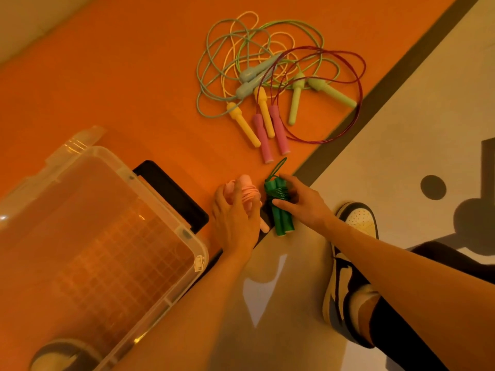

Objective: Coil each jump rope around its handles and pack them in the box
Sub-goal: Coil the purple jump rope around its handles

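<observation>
Near a clear box (107, 223) and 4 tangled ropes (265, 113), the left hand (235, 218) grips a coiled pink rope (247, 192), the right hand (302, 202) pinches a coiled green rope (281, 220).

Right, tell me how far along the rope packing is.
Done: two ropes are coiled around their handles, the pink rope held by the left hand and the green rope by the right hand.
In hand: both are beside the clear box, which shows nothing inside yet.
Left: the blue rope, yellow rope, light green rope and magenta rope lie tangled and uncoiled.
</observation>
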Demonstrator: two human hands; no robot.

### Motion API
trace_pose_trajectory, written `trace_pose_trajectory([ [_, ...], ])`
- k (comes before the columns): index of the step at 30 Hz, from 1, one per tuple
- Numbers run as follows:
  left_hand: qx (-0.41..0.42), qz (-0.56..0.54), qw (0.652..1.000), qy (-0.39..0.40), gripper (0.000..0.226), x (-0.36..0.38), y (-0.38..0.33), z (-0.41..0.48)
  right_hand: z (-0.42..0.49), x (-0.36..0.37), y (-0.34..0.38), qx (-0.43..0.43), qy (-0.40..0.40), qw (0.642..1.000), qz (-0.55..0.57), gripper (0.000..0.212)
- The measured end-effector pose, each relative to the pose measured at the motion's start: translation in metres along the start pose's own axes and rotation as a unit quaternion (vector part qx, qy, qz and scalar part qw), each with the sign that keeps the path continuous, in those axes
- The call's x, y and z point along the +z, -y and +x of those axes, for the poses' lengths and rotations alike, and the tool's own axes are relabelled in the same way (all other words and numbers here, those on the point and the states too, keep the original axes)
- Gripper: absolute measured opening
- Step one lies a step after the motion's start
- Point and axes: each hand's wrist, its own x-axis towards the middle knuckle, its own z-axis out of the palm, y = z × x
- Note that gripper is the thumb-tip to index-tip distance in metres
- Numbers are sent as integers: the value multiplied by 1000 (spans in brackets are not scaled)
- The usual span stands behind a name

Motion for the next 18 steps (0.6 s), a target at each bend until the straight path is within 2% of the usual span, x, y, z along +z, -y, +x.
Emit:
trace_pose_trajectory([
  [9,-6,-27,1000,4,66,-29,-20,-9,-16,-27,30,3,-16,998,-59,80],
  [18,29,-58,997,-45,62,-102,-72,-8,-34,-91,94,-45,-61,995,-65,70],
])
